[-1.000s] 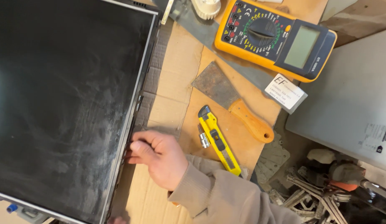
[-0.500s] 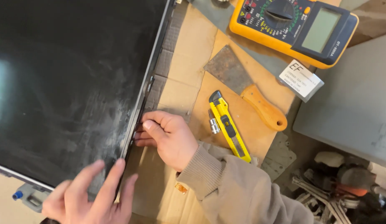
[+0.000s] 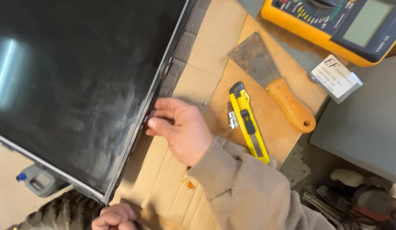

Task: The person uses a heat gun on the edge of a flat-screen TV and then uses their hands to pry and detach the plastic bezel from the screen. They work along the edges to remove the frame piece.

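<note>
Fingertips of the right hand (image 3: pixel 183 130) pinch the right edge of a dusty black display panel (image 3: pixel 78 76) lying left on cardboard (image 3: pixel 215 42), likely thin, stiff, fragile glass best gripped by its frame; the left hand (image 3: pixel 115 216), near, curls loosely, apparently empty.

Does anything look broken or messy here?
The big dark screen is dusty and smeared near the edge that the right hand touches. The scraper blade looks rusty. The cardboard is torn. Nothing looks spilled.
</note>
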